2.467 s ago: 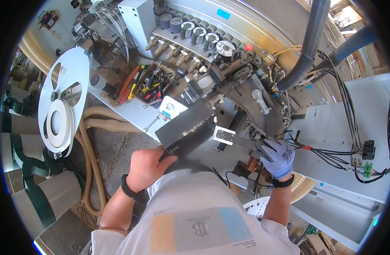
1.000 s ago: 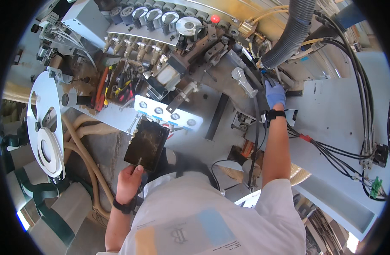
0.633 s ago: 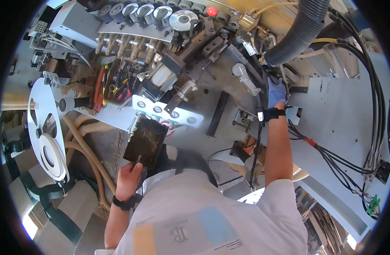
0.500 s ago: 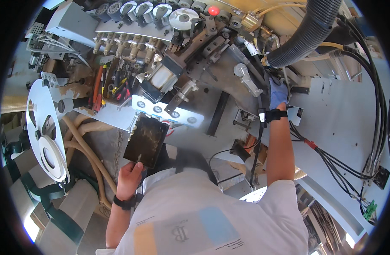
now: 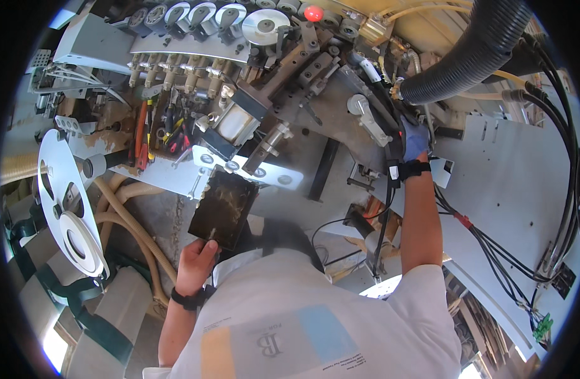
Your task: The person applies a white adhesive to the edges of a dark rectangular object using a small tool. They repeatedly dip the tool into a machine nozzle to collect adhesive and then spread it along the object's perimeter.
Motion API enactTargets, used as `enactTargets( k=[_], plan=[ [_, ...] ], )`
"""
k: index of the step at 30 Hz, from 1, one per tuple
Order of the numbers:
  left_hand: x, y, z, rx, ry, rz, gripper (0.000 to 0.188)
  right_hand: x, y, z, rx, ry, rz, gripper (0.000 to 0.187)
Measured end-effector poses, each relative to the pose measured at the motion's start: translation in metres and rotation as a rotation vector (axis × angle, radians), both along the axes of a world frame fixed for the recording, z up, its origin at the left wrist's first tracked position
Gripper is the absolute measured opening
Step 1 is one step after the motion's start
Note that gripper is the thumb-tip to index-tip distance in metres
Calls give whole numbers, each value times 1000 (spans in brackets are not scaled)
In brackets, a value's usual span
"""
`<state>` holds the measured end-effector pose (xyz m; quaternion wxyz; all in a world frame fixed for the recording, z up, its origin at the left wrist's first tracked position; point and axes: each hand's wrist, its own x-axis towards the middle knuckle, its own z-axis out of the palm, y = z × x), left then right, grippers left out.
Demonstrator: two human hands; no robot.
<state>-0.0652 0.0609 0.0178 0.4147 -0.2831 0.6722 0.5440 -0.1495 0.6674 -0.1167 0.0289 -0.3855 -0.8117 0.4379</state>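
My left hand grips the near edge of a dark, shallow rectangular tray, thumb on top. The tray's inside is stained brown, and its far edge is close to a white metal strip with round holes. Out to the right, my right hand wears a blue glove and reaches in among the machine parts below a thick black ribbed hose. Its fingers are hidden there, so what they touch does not show. A dark upright part stands right beside the glove.
Pliers and screwdrivers lie left of a metal cylinder block. A white reel disc stands at the far left, near tan hoses. Bundled black cables cross the grey panel at right.
The tray and my left hand have shifted slightly to the right. Less of the blue glove shows now, and my right hand sits slightly lower. The whole view has turned a little.
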Motion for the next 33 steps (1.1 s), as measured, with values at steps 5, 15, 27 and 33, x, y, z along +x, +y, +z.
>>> enactTargets(
  k=[5, 15, 27, 33],
  plan=[
    [-4, 5, 0, 66, -11, 17, 34, -1, 8, -6, -110, 24, -26, 34],
    [11, 7, 5, 51, 35, -6, 34, -7, 7, -2, -44, 48, 56, 36],
    [44, -4, 22, 1, 68, -16, 39, -30, 14, 9, 363, -271, 327, 43],
    [64, -17, 35, 2, 165, -43, 39, -36, 0, 22, 317, -32, 434, 42]
  ],
)
